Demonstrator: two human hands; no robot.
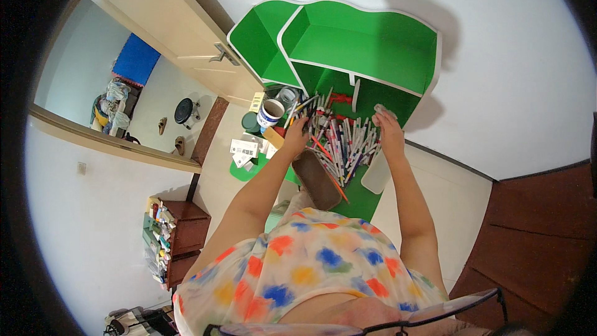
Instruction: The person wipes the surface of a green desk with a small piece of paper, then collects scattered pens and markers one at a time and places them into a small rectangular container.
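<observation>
A large heap of pens and markers (348, 143) is spread over the green desk (365, 198), in front of its shelf. My left hand (297, 137) is at the left side of the heap with its fingers curled in among the pens; what they grip is partly hidden. Over the heap's right side, my right hand (390, 132) pinches a crumpled whitish tissue or cloth (385, 111). A brown oblong box (316, 182) lies at the near edge, below my left hand. To the right of the pens is a pale translucent tray (376, 175).
A green shelf unit (360, 40) with white edging rises behind the desk. Left of the heap stand a white and blue cup (270, 114), a glass jar (287, 95), a dark green round container (250, 122) and small white boxes (244, 148). An open door (186, 37) is at the left.
</observation>
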